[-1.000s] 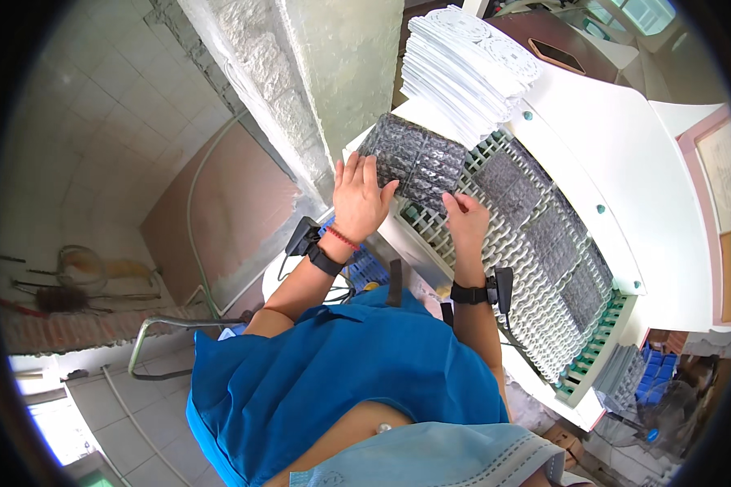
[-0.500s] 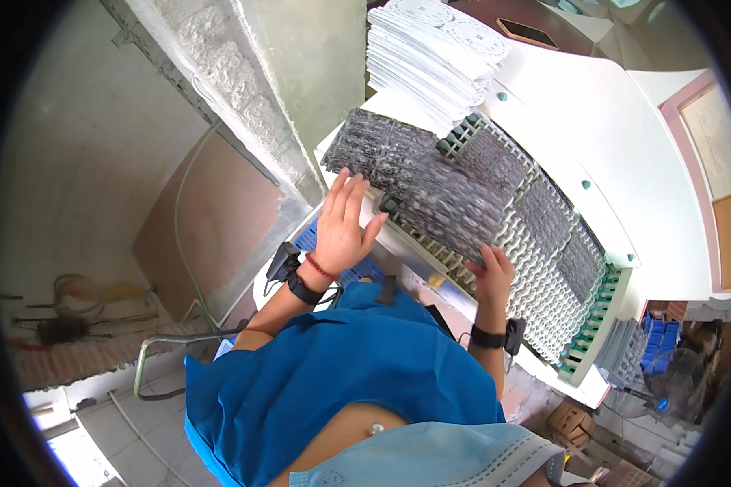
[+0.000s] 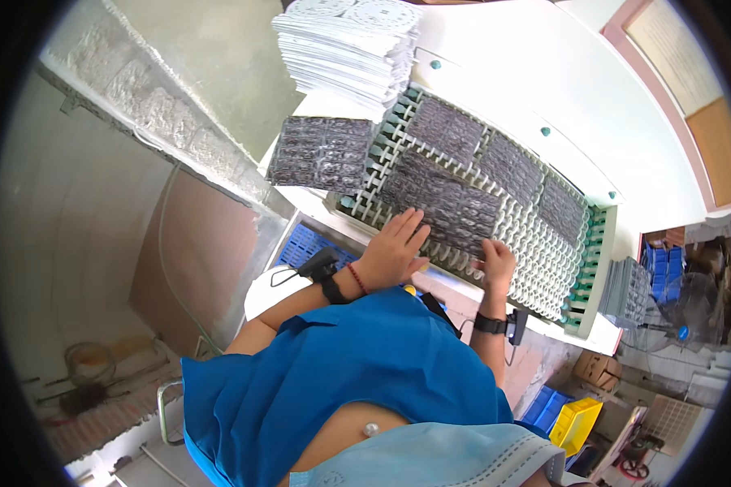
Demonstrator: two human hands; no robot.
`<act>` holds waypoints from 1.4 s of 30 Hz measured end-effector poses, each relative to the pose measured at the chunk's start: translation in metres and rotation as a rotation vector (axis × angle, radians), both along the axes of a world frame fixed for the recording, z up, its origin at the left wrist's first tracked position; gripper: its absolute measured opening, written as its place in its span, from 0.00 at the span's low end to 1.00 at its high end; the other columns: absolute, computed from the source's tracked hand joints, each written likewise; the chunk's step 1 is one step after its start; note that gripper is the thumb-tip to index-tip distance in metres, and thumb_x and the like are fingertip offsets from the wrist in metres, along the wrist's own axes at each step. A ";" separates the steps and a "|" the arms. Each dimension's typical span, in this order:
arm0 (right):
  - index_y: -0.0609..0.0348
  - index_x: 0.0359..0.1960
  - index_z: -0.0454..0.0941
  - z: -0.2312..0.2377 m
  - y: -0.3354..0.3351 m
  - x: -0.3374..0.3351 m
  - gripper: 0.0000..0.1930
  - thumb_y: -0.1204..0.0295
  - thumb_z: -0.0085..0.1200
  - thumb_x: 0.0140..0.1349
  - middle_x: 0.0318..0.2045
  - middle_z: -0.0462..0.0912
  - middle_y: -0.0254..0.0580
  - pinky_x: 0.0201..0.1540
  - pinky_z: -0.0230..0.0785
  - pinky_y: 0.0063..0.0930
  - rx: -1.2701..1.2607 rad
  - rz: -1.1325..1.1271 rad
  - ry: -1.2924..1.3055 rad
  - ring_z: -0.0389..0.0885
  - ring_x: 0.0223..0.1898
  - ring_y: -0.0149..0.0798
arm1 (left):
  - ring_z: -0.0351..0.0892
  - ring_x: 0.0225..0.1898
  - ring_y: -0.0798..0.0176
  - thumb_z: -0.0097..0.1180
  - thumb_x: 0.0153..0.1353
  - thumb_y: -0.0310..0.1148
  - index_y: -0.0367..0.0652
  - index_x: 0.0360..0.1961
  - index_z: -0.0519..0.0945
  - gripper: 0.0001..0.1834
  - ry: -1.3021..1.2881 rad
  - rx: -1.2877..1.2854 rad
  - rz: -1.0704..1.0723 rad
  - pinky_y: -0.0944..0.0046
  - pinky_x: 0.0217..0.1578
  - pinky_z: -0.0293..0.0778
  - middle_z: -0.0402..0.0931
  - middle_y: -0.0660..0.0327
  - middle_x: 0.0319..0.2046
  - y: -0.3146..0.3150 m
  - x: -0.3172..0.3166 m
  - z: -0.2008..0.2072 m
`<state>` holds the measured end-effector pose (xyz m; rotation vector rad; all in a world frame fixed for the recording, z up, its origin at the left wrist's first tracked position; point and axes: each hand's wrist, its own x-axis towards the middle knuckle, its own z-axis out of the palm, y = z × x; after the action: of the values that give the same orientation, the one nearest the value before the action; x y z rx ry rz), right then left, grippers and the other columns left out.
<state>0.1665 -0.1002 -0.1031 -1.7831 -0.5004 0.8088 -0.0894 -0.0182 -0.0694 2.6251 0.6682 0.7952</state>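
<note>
A dark grey, glossy panel [image 3: 439,199], marked off in small sections, lies on a bed of white and green rollers [image 3: 536,252]. My left hand [image 3: 394,247] has its fingers stretched out, with the tips at the panel's near edge. At the near right corner of the same panel, my right hand [image 3: 495,264] is closed, its curled fingers pinching the corner. A stack of similar dark panels [image 3: 321,154] rests just left of the rollers. Farther back on the bed lie three more panels, one of them a far-left panel [image 3: 444,128].
A tall stack of white printed sheets [image 3: 349,49] stands behind the dark stack. The white machine cover [image 3: 495,73] rises beyond the rollers. A blue crate [image 3: 309,247] sits below at left. Grey panels [image 3: 625,288] stand past the right end, and a yellow bin [image 3: 575,426] is lower right.
The panel has moved off the stack onto the rollers and now lies flat. My left hand has shifted right, to its near edge. The whole view has swung rightward.
</note>
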 end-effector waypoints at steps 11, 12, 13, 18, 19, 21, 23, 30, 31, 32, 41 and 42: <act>0.65 0.39 0.85 -0.019 -0.101 0.207 0.15 0.67 0.63 0.55 0.21 0.81 0.33 0.19 0.69 0.19 -0.131 -0.314 -0.356 0.74 0.19 0.24 | 0.46 0.70 0.34 0.45 0.60 0.65 0.50 0.68 0.62 0.42 0.429 0.016 0.188 0.38 0.67 0.42 0.51 0.43 0.69 0.056 0.071 -0.055; 0.65 0.39 0.85 -0.021 -0.115 0.231 0.14 0.67 0.63 0.55 0.21 0.81 0.32 0.19 0.68 0.19 -0.136 -0.331 -0.352 0.74 0.19 0.24 | 0.45 0.70 0.34 0.45 0.60 0.65 0.50 0.68 0.61 0.42 0.446 0.003 0.209 0.38 0.67 0.41 0.51 0.43 0.69 0.059 0.075 -0.052; 0.65 0.39 0.85 -0.027 -0.128 0.248 0.15 0.67 0.64 0.54 0.22 0.82 0.34 0.21 0.69 0.21 -0.169 -0.341 -0.373 0.75 0.20 0.25 | 0.45 0.70 0.34 0.44 0.60 0.65 0.49 0.68 0.61 0.42 0.464 -0.010 0.227 0.38 0.67 0.41 0.52 0.43 0.69 0.062 0.079 -0.051; 0.64 0.40 0.84 -0.045 -0.150 0.286 0.16 0.66 0.65 0.52 0.28 0.86 0.46 0.33 0.73 0.27 -0.255 -0.344 -0.748 0.82 0.28 0.33 | 0.46 0.69 0.33 0.43 0.61 0.65 0.48 0.68 0.60 0.42 0.522 0.030 0.235 0.36 0.66 0.42 0.51 0.41 0.68 0.068 0.098 -0.047; 0.63 0.40 0.84 -0.043 -0.146 0.284 0.17 0.66 0.65 0.52 0.29 0.86 0.49 0.35 0.73 0.28 -0.270 -0.350 -0.817 0.84 0.30 0.34 | 0.46 0.69 0.33 0.43 0.61 0.65 0.48 0.68 0.60 0.42 0.523 0.031 0.238 0.36 0.66 0.42 0.51 0.41 0.68 0.068 0.100 -0.048; 0.64 0.38 0.84 -0.028 -0.112 0.247 0.15 0.66 0.64 0.54 0.28 0.86 0.49 0.35 0.73 0.27 -0.150 -0.274 -0.768 0.83 0.29 0.33 | 0.46 0.69 0.33 0.44 0.61 0.64 0.47 0.68 0.61 0.42 0.483 -0.002 0.245 0.36 0.66 0.43 0.52 0.41 0.68 0.069 0.097 -0.048; 0.65 0.36 0.84 -0.010 -0.078 0.194 0.13 0.67 0.63 0.55 0.26 0.85 0.48 0.34 0.72 0.26 -0.045 -0.163 -0.732 0.82 0.28 0.31 | 0.47 0.69 0.34 0.46 0.61 0.63 0.47 0.68 0.61 0.42 0.454 0.007 0.263 0.36 0.66 0.44 0.52 0.41 0.68 0.062 0.093 -0.041; 0.64 0.37 0.84 0.024 -0.003 0.005 0.11 0.68 0.61 0.59 0.24 0.83 0.35 0.31 0.69 0.19 0.148 0.280 -0.379 0.76 0.26 0.22 | 0.58 0.66 0.41 0.60 0.58 0.49 0.39 0.62 0.67 0.36 -0.034 0.031 0.082 0.49 0.64 0.57 0.59 0.43 0.64 -0.004 0.027 0.050; 0.65 0.36 0.84 0.026 0.006 -0.011 0.11 0.68 0.61 0.59 0.24 0.83 0.35 0.31 0.68 0.19 0.167 0.320 -0.364 0.76 0.26 0.23 | 0.62 0.64 0.41 0.61 0.57 0.44 0.37 0.59 0.69 0.32 -0.078 0.020 0.176 0.51 0.62 0.61 0.63 0.43 0.62 -0.008 0.008 0.074; 0.65 0.36 0.84 0.029 0.017 -0.030 0.12 0.67 0.61 0.59 0.23 0.82 0.35 0.30 0.68 0.20 0.192 0.380 -0.342 0.75 0.25 0.23 | 0.63 0.64 0.41 0.61 0.57 0.44 0.35 0.58 0.69 0.32 -0.129 0.045 0.332 0.51 0.62 0.63 0.65 0.43 0.61 -0.009 -0.015 0.082; 0.65 0.37 0.83 0.035 0.122 -0.161 0.17 0.60 0.62 0.59 0.23 0.83 0.38 0.26 0.71 0.23 0.220 0.565 -0.216 0.78 0.22 0.28 | 0.67 0.59 0.35 0.56 0.59 0.54 0.31 0.53 0.73 0.35 0.107 0.168 1.071 0.44 0.57 0.65 0.71 0.44 0.55 0.050 -0.160 0.023; 0.65 0.38 0.83 0.042 0.126 -0.173 0.17 0.61 0.63 0.57 0.24 0.82 0.38 0.22 0.73 0.24 0.183 0.534 -0.136 0.78 0.22 0.27 | 0.67 0.59 0.36 0.55 0.59 0.55 0.30 0.53 0.73 0.36 0.094 0.158 1.077 0.43 0.58 0.64 0.71 0.44 0.55 0.051 -0.162 0.020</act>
<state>-0.0061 0.0256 -0.0614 -1.5555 -1.1356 0.9688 -0.2513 0.0326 -0.0492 2.2931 2.1827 0.9830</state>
